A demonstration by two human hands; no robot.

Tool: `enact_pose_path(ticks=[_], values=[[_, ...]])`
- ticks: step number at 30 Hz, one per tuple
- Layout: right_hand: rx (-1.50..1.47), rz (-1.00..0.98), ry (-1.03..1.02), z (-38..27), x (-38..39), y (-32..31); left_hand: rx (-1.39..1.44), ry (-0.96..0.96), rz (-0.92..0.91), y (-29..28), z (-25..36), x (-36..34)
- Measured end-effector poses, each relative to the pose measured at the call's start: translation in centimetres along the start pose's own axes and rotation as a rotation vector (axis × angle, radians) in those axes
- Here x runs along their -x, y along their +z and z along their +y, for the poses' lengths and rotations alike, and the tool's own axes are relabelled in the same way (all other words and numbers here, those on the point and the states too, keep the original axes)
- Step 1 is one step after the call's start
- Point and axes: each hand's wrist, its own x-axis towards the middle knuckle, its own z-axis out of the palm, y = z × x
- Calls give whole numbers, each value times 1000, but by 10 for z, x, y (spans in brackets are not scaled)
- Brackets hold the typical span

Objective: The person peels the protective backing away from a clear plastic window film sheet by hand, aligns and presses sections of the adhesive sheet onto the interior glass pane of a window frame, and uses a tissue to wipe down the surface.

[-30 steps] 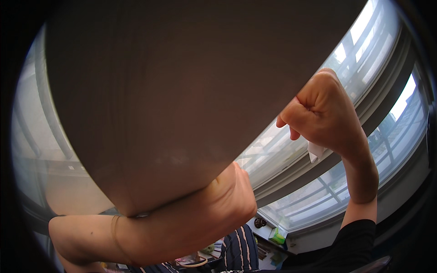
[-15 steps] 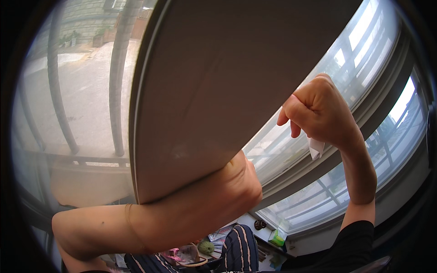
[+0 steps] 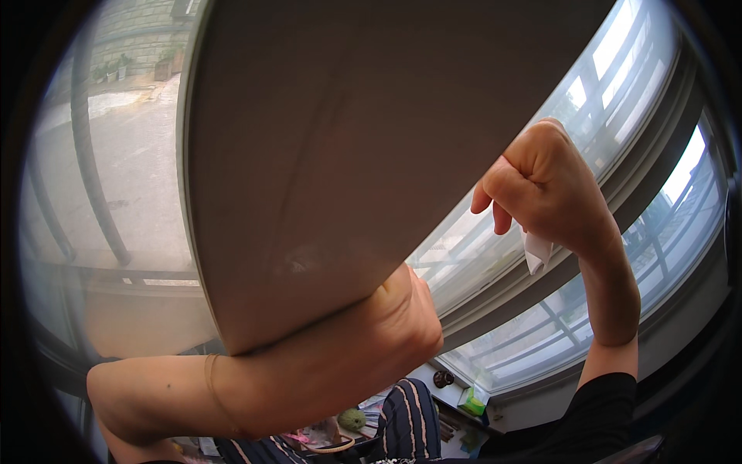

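A large grey-white panel (image 3: 325,178) with a pale left edge fills the middle of the view, close up. My left forearm lies along its lower edge, and my left hand (image 3: 410,317) is bent at the lower right corner; its fingers are hidden. At the panel's right edge, my right hand (image 3: 545,185) is raised with the fingers curled closed. The tip of a white tissue (image 3: 537,251) hangs out below that palm. Whether the right fingers also grip the panel edge is hard to see.
Barred window glass (image 3: 127,178) stands at the left, with a paved yard beyond. Sliding windows with frames (image 3: 641,170) curve along the right. Below are my striped trousers (image 3: 410,421), a green ball (image 3: 352,420), a green-and-white box (image 3: 473,400) and a small dark object (image 3: 443,379).
The panel's left edge has shifted left in view, covering one of the window bars. Both hands stay almost in place, the right one still with the tissue.
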Motion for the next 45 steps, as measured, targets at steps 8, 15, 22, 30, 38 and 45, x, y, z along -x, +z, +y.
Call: enact_pose_path(ticks=[8, 15, 22, 30, 38, 45], values=[[54, 10, -64, 12, 0, -1, 2, -10, -10, -1, -1, -2], [156, 117, -223, 13, 1, 2, -2, -10, -14, -3, -2, -4], [137, 149, -202, 9, 2, 5, -16, -24, -19, -5, 0, -1], [217, 198, -236, 10, 3, 3, -17, -41, -126, -11, 2, -3], [-7, 70, -131, 17, 5, -5, -13, -37, -67, -6, 4, 3], [-144, 398, -545, 62, 25, -3, 60, -209, -229, -23, 3, -21]])
